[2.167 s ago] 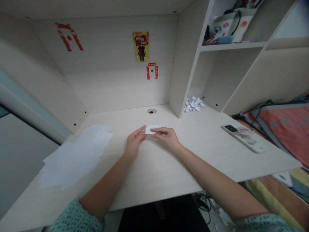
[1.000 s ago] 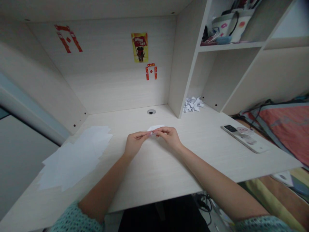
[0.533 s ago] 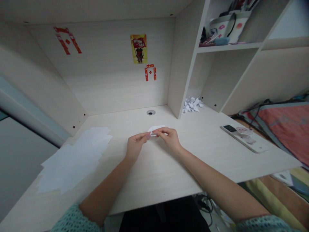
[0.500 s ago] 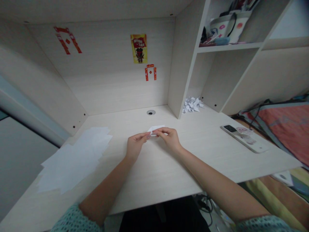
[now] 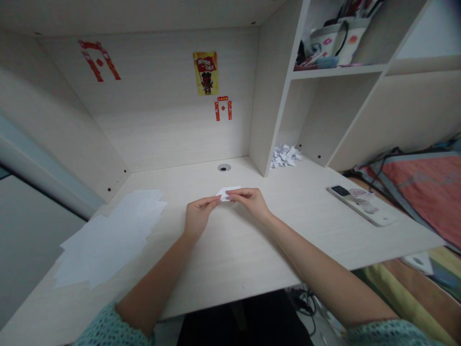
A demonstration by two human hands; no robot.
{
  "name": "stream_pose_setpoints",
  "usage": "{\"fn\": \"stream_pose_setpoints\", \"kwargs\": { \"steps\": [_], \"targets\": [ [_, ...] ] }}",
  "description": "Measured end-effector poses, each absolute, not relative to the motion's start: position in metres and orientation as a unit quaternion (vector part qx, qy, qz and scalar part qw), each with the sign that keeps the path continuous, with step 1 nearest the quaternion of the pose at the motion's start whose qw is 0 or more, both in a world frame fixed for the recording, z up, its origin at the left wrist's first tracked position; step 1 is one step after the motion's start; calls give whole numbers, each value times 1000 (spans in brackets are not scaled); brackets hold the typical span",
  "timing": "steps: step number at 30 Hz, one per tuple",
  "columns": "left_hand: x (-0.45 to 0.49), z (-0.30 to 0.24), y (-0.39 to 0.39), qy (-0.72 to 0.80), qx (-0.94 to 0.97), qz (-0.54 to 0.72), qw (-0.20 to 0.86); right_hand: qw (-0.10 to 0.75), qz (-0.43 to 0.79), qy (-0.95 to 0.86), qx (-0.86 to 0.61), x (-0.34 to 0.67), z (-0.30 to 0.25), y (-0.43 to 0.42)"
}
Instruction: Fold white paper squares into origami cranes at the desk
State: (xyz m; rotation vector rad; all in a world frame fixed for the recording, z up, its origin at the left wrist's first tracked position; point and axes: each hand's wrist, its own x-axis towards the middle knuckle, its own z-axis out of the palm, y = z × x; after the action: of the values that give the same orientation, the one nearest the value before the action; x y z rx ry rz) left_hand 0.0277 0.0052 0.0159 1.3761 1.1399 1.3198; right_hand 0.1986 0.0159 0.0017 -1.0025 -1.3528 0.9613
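Here, left hand [image 5: 197,218] and right hand [image 5: 252,202] pinch one small folded paper [image 5: 226,192] mid-frame, low over the surface [image 5: 230,254], mid-fold; a clean crease likely calls for aligned edges.

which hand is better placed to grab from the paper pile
Left, probably: left hand is nearer the paper pile; right hand would cross over. Both pinch the folded paper.
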Motion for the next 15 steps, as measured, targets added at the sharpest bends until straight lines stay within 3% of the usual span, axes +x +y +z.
{"fn": "stream_pose_setpoints", "kwargs": {
  "steps": [15],
  "targets": [
    [30,3,8,484,513,532,468,615,412,-537,-405,189,-4,13]
  ]
}}
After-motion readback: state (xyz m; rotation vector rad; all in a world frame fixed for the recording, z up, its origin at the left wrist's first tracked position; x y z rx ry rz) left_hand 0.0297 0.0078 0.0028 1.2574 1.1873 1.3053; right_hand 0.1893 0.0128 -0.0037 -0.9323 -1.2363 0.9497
